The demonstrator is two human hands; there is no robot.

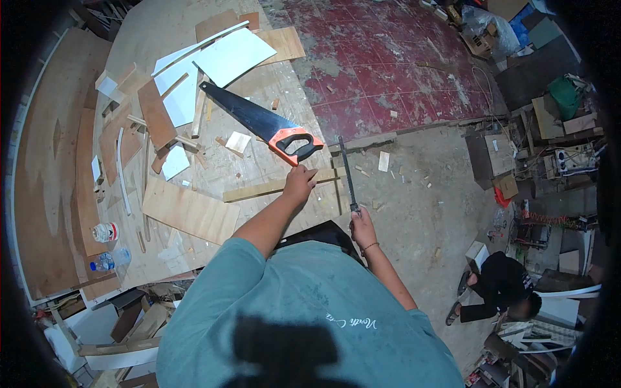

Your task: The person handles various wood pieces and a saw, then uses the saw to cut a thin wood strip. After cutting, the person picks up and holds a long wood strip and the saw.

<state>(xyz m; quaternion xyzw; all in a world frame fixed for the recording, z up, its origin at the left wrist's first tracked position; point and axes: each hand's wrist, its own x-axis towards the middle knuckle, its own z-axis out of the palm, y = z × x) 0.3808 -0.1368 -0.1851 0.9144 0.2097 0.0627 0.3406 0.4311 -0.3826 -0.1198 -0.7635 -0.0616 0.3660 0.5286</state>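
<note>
My left hand (299, 186) is closed over a narrow wooden strip (259, 189) lying on the workbench, its right end at the bench's edge. In my right hand (363, 227) is a long, narrow dark tool (347, 171), gripped by its lower end. Its slim shaft points away from me, crossing close by the strip's end in this view. Just beyond my left hand, a handsaw (249, 118) with a black blade and an orange-and-black handle rests on the bench.
White panels (239, 55), wood offcuts (155, 113) and a plywood board (191, 210) cover parts of the workbench (294, 97). A jar (105, 232) and a plastic bottle (110, 260) lie at left. Another person (498, 288) crouches at lower right, near piled scrap.
</note>
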